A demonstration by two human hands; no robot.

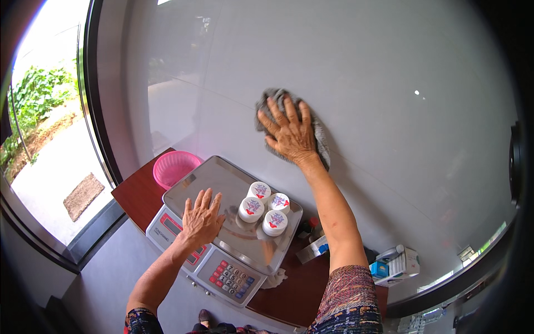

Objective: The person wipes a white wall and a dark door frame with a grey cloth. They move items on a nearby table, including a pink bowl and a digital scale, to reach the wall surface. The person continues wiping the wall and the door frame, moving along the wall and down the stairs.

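Observation:
My right hand (290,133) presses flat on a grey cloth (320,142) against the glossy grey wall (378,83). Fingers are spread over the cloth. My left hand (201,218) rests open, palm down, on the steel pan of a weighing scale (222,181), at its near left edge. Several small white lidded jars (263,206) stand on the pan to the right of that hand. The scale's keypad (231,278) faces me.
The scale stands on a dark red table (139,192). A pink plastic basket (173,167) sits at the table's far left. Small boxes and bottles (396,263) lie along the wall at right. A large window (44,122) is on the left.

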